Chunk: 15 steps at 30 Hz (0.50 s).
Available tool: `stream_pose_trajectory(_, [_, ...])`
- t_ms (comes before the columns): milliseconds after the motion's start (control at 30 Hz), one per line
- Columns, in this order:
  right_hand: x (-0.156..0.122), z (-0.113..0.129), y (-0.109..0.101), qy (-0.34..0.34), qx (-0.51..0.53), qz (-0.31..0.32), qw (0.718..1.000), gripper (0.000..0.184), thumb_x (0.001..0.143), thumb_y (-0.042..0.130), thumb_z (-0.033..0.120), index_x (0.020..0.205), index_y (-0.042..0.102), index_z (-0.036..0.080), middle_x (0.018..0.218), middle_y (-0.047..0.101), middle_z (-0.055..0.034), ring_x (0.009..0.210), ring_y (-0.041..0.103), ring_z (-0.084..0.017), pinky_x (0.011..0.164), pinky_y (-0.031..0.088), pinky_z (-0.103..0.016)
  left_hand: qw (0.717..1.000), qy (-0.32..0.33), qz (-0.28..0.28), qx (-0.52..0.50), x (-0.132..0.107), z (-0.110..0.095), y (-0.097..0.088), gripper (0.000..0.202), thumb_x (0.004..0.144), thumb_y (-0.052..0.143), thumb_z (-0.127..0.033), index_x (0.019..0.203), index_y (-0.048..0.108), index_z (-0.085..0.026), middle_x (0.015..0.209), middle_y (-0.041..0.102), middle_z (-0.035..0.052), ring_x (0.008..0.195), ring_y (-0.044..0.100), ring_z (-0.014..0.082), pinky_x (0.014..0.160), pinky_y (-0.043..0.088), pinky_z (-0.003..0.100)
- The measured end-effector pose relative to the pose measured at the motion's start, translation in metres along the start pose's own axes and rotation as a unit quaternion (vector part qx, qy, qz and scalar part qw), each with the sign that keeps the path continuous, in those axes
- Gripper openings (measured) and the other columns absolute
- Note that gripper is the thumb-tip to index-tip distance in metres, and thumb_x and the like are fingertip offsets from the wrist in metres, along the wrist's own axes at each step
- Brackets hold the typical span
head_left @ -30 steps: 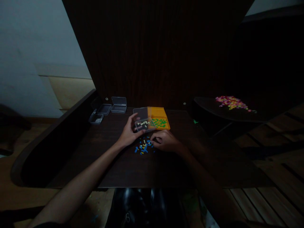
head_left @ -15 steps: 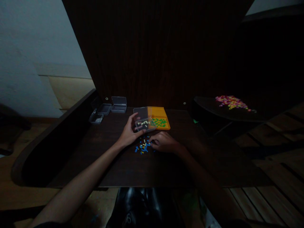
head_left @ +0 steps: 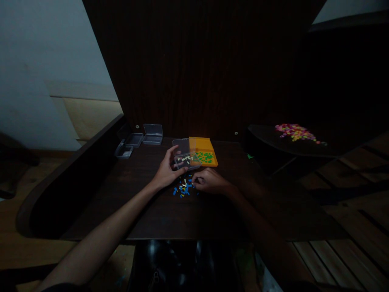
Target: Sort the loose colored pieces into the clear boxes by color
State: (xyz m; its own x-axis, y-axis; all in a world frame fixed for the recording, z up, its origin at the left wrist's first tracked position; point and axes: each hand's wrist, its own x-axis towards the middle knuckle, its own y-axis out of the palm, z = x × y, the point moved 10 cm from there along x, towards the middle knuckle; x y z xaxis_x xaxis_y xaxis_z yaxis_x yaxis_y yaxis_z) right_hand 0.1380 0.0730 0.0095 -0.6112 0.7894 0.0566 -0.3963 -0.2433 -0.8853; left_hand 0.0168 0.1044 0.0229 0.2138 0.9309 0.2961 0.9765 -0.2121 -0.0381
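My left hand [head_left: 169, 168] grips the left side of a clear plastic box [head_left: 181, 145] with its lid up; small cream pieces [head_left: 186, 159] lie inside. The clear box overlaps the left part of an open orange box [head_left: 204, 142], which holds small green pieces [head_left: 208, 157]. Below them on the dark table is a loose pile of blue, yellow and cream pieces [head_left: 184, 187]. At the pile's right edge my right hand [head_left: 209, 181] is closed, thumb and fingers pinched together. Whatever sits between those fingertips is too small and dark to make out.
Open clear boxes [head_left: 152, 138] stand at the table's back left, by the raised side panel [head_left: 69, 174]. A dark shelf [head_left: 267, 142] on the right bears a heap of pink and yellow pieces [head_left: 296, 132]. One green scrap [head_left: 250, 156] lies beside it.
My left hand and the clear box have shifted very slightly to the right. My right hand stays by the pile, its fingers lifted a little.
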Motion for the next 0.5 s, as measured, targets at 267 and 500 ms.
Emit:
stream_pose_trajectory(267, [0.0,-0.009,-0.007,0.011,0.05,-0.023,0.998,0.013,0.076,0.061,0.021,0.081,0.071,0.014,0.053,0.048,0.0063,0.049,0.042,-0.007,0.052,0.031,-0.019,1.0,0.006,-0.002,-0.004,0.001,0.002,0.0,0.083,0.064,0.079,-0.025,0.134,0.035,-0.025,0.13,0.048,0.0125,0.121,0.051,0.029,0.099,0.048,0.052])
stream_pose_trajectory(500, [-0.001,-0.016,-0.005,0.029,0.073,-0.013,0.997,0.01,0.074,0.061,0.019,0.078,0.069,0.015,0.053,0.047,0.0065,0.049,0.041,-0.007,0.051,0.029,-0.02,1.0,0.002,0.007,-0.007,0.0,0.003,0.004,0.083,0.064,0.079,-0.024,0.134,0.035,-0.026,0.129,0.048,0.0118,0.124,0.049,0.0298,0.099,0.047,0.054])
